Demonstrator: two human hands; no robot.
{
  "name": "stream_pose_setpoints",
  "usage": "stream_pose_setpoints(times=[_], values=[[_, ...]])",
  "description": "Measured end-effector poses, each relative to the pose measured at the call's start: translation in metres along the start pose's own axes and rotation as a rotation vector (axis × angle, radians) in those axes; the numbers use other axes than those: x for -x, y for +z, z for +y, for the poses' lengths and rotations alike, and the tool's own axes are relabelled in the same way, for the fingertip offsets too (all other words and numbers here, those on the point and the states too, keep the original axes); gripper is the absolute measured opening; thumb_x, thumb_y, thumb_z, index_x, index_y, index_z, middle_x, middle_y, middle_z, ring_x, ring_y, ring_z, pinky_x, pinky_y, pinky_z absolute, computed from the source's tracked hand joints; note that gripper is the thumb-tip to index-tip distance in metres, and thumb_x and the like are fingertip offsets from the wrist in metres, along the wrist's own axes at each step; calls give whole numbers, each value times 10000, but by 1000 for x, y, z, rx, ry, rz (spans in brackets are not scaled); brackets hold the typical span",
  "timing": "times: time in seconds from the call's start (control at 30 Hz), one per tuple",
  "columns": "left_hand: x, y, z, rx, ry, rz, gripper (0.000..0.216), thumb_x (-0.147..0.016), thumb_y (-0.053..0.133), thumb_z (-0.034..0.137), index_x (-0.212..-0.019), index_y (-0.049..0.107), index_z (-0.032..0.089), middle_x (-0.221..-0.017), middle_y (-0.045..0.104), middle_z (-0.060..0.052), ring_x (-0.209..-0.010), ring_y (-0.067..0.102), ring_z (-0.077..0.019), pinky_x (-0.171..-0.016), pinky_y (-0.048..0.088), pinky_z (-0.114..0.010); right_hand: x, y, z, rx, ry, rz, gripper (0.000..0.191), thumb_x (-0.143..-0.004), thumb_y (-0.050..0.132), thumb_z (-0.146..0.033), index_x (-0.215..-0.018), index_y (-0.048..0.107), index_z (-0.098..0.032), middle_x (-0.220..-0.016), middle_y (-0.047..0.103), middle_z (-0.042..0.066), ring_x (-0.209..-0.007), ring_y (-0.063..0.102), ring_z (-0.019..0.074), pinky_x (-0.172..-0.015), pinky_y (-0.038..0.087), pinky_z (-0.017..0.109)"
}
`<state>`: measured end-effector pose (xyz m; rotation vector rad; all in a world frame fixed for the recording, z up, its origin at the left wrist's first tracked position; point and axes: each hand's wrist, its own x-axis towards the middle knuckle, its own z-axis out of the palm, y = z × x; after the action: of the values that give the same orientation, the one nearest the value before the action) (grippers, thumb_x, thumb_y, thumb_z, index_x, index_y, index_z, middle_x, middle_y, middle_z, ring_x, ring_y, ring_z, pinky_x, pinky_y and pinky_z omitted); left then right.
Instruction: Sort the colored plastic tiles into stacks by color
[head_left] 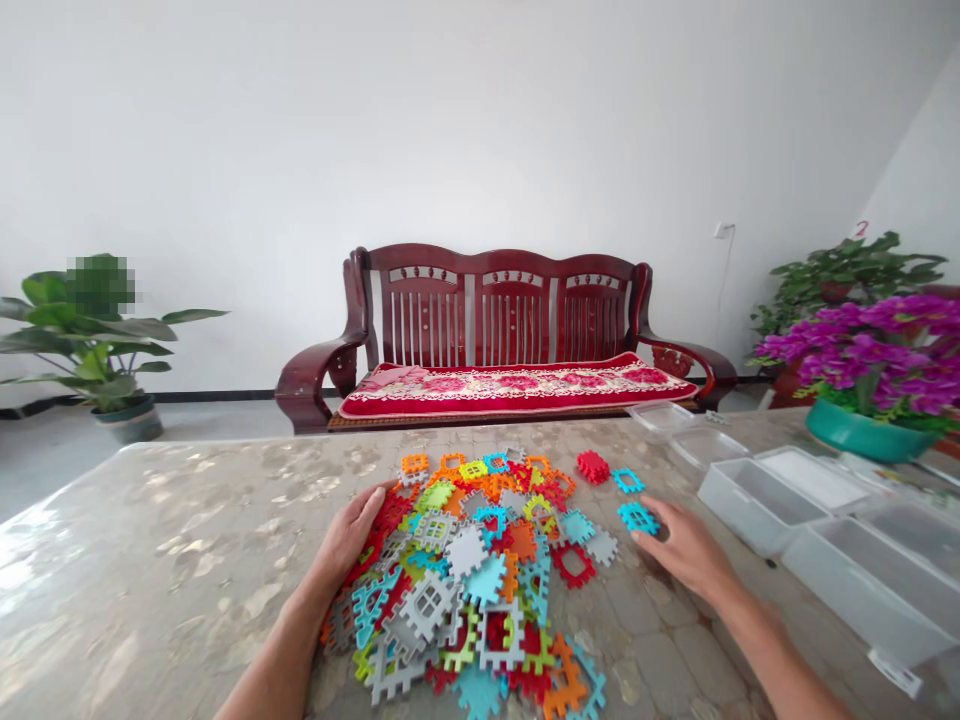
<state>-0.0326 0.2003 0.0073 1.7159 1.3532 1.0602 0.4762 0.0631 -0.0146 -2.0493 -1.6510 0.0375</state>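
A heap of interlocking plastic tiles (466, 552) in grey, red, orange, lime and blue is spread over the table in front of me. Some tiles are solid, others are frames or have window bars. My left hand (358, 530) lies along the heap's left edge, fingers stretched forward against the tiles and partly hidden. To the right of the heap, my right hand (679, 540) has thumb and fingers on the edges of a blue window tile (638, 518). Just beyond it lies a blue frame tile (628, 481), and beside that a small stack of red tiles (592, 467).
Clear plastic boxes (765, 505) stand at the right, with clear lids (701, 446) behind them. A teal pot (862, 432) of purple flowers is beyond. A wooden bench (502, 310) with a red cover stands behind the patterned table (187, 560). A potted plant (127, 415) stands left.
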Motion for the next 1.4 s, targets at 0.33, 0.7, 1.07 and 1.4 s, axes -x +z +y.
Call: stream_pose_setpoints(times=[0.33, 0.7, 1.07, 1.4], values=[[-3, 1, -3, -50, 13, 20, 707, -846, 413, 699, -1178, 715, 152, -1260, 707, -108, -1200, 627, -299, -1106, 410, -421, 2, 8, -8, 80, 70, 88, 458, -771, 589, -395, -1192, 656, -227, -1134, 730, 100, -1038, 677, 287, -904, 508, 391], [-9, 2, -17, 17, -6, 8, 709, -836, 455, 709, -1239, 685, 173, -1273, 700, -100, -1188, 626, -305, -1109, 400, -450, -38, 12, 27, -340, 458, 281, 726, -709, 629, -555, -1295, 576, -130, -1148, 729, 164, -969, 704, 293, -841, 530, 389], [-7, 0, -10, -46, -4, 24, 715, -833, 453, 719, -1253, 672, 184, -1305, 681, -101, -1233, 600, -310, -1134, 374, -465, -70, 20, 1, -6, 410, 184, 663, -805, 573, -473, -1378, 513, -144, -1240, 695, 131, -1097, 662, 322, -896, 500, 416], [-4, 0, -10, -116, 67, -167, 726, -899, 363, 696, -1409, 571, 222, -1495, 519, -65, -1405, 437, -288, -1208, 249, -469, -68, 12, -18, 280, 301, 69, 513, -827, 577, -360, -1304, 598, -174, -1131, 717, 156, -1045, 666, 318, -845, 504, 398]])
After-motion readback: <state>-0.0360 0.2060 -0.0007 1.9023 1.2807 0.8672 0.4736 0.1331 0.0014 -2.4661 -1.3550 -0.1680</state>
